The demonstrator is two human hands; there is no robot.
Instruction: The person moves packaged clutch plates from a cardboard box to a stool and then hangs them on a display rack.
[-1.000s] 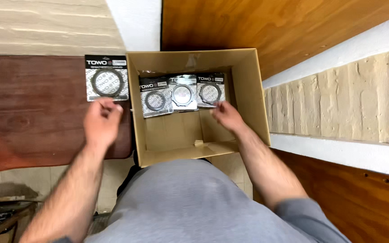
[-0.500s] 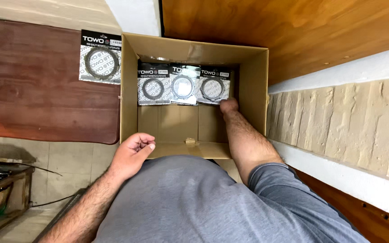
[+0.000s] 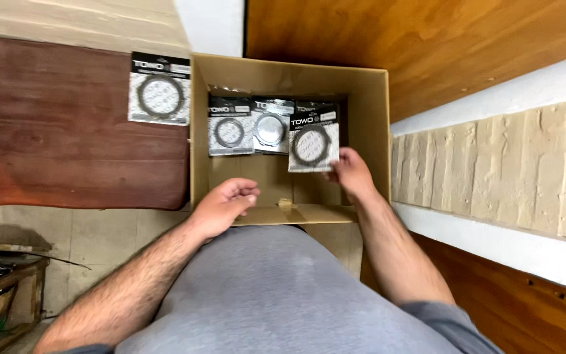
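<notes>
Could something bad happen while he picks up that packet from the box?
The right hand pinches the packet only by one edge, so it might slip back into the box. It also might knock over the two packets standing beside it. The packet on the table lies near the edge and might slide off.

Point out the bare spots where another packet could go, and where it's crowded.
Bare: the brown board left of and below the lone packet, and the box floor in front of the packet row. Crowded: the box's far side, where packets stand together and the right hand grips one. The left hand hovers over the near edge.
</notes>
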